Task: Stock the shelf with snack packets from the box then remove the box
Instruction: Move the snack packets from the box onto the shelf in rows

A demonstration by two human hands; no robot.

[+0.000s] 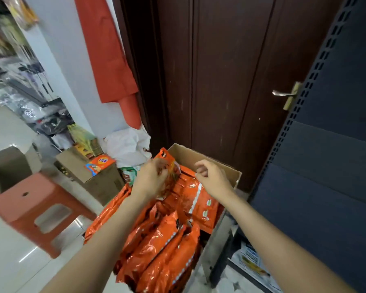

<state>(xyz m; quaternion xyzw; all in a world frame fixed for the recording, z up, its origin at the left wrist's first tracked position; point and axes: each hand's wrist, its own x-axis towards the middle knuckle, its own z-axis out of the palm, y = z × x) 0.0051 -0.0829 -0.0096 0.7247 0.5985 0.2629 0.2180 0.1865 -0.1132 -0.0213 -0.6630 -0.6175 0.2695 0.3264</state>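
An open cardboard box [201, 157] stands on the floor before me, full of several shiny orange snack packets [163, 246]. My left hand [151, 178] grips one orange packet [167, 160] by its side and holds it upright over the far end of the box. My right hand [211, 176] hovers just right of that packet, over the box, fingers loosely curled and holding nothing. The dark blue shelf unit [330, 166] rises at the right, its perforated upright next to the box.
A dark brown door [220, 70] with a metal handle [283, 93] stands behind the box. A red plastic stool [32, 208] sits on the tiled floor at left. More cardboard boxes [97, 176], a white bag [129, 146] and a red cloth [108, 60] crowd the back left.
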